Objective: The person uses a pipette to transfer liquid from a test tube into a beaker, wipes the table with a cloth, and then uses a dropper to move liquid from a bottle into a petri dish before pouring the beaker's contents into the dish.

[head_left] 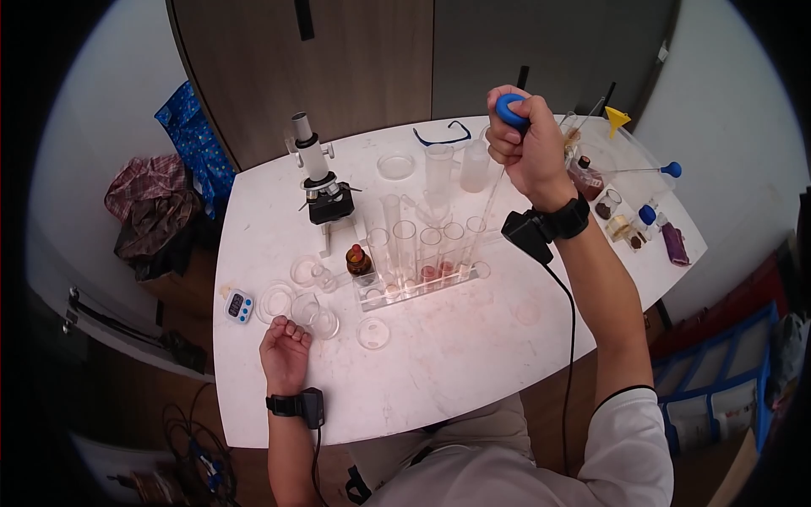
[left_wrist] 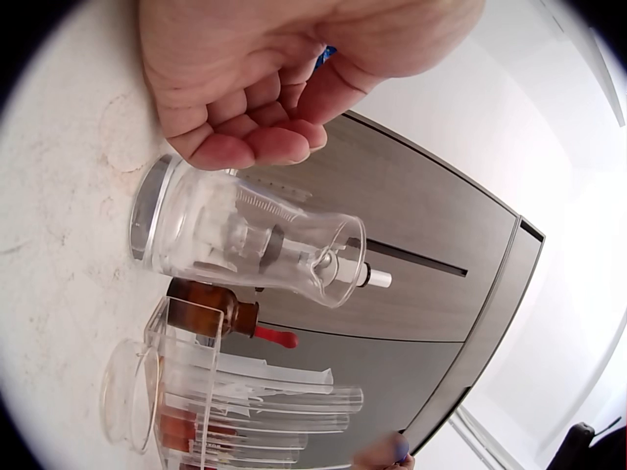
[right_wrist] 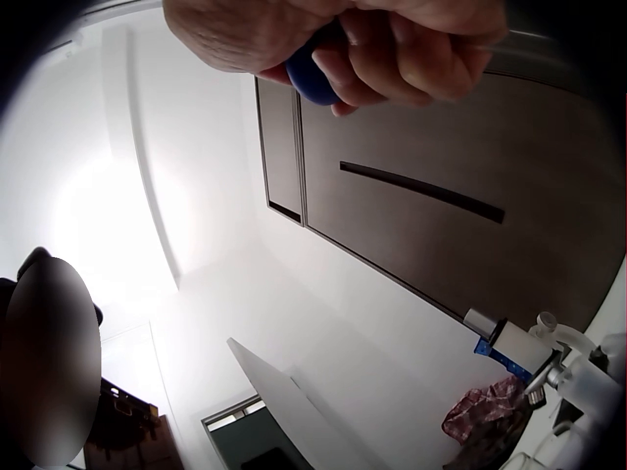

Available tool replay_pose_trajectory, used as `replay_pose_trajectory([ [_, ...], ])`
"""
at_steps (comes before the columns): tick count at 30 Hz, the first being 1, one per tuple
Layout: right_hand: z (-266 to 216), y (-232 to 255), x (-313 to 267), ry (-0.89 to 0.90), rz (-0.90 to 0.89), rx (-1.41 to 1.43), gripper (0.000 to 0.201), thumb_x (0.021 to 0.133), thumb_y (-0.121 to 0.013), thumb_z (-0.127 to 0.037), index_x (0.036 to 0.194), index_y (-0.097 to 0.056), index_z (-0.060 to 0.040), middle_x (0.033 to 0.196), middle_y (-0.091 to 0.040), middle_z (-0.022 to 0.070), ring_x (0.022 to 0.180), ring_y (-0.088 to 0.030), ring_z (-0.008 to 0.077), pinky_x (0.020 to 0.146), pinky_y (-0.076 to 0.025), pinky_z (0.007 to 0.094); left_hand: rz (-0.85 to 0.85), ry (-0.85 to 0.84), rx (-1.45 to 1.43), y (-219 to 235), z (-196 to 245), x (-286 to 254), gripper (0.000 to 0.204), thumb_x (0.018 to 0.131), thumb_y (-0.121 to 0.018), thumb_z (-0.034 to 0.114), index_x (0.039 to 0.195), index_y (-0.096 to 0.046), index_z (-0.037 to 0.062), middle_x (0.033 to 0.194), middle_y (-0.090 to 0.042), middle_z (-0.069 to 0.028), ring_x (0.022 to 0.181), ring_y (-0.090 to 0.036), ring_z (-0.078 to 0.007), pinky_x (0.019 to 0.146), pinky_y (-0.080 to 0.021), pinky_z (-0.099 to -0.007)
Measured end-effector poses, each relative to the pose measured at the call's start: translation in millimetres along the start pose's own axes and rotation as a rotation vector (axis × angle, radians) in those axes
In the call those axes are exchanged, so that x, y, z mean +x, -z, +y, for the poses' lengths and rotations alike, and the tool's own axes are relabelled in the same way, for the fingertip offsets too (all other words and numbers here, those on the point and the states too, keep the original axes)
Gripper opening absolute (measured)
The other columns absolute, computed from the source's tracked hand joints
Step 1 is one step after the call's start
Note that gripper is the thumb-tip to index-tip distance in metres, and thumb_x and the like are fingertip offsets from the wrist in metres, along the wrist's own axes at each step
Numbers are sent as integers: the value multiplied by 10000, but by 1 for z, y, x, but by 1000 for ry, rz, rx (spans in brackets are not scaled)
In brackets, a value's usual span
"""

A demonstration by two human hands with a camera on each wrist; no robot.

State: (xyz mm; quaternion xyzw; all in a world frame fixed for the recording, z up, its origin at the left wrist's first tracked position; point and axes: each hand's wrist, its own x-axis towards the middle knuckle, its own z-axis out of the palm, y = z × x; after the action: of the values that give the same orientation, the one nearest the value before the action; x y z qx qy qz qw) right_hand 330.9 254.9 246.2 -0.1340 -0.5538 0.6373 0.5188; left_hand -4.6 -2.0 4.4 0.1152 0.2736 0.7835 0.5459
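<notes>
High over the table's right half, my right hand point(head_left: 528, 139) grips the blue rubber bulb point(head_left: 512, 108) of a long glass dropper. Its thin glass stem point(head_left: 493, 193) slants down toward the right end of a clear test tube rack point(head_left: 422, 294). Several test tubes point(head_left: 404, 245) stand in the rack, some with reddish liquid low inside. In the right wrist view, fingers wrap the blue bulb point(right_wrist: 312, 78). My left hand point(head_left: 285, 355) rests at the table's left side, fingers loosely curled and holding nothing, beside a glass vessel with a narrowed neck point(left_wrist: 265, 235).
Left of the rack stand a brown dropper bottle point(head_left: 359, 262) and glass dishes point(head_left: 372, 333). A timer point(head_left: 239, 307) lies near the left edge. Behind are a microscope point(head_left: 317, 173), plastic cylinders point(head_left: 439, 169) and safety glasses point(head_left: 443, 138). Small jars point(head_left: 608, 203) crowd the right side.
</notes>
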Motion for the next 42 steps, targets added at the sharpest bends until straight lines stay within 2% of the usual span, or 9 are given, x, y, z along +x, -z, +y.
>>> replay_pose_trajectory([
  [5, -2, 11, -2, 16, 70, 71, 191, 882, -395, -188, 881, -522, -45, 566, -310, -37, 468, -214, 59, 426, -179, 238, 1, 6, 2, -3, 0, -1, 50, 876, -531, 96, 918, -552, 78, 755, -510, -11, 715, -500, -147, 738, -445, -313],
  [14, -2, 13, -3, 50, 45, 89, 189, 886, -384, -176, 886, -516, -41, 569, -315, -35, 466, -219, 60, 421, -187, 238, 2, 1, -1, -1, 0, 0, 53, 870, -532, 95, 917, -550, 76, 758, -505, -13, 711, -493, -149, 738, -441, -314],
  [42, 0, 4, 4, -11, 1, 15, 209, 903, -398, -210, 895, -532, -49, 572, -319, -44, 467, -227, 52, 423, -179, 230, 3, 3, 3, -3, 0, 0, 47, 873, -537, 99, 915, -548, 80, 755, -509, -9, 711, -492, -146, 738, -440, -312],
])
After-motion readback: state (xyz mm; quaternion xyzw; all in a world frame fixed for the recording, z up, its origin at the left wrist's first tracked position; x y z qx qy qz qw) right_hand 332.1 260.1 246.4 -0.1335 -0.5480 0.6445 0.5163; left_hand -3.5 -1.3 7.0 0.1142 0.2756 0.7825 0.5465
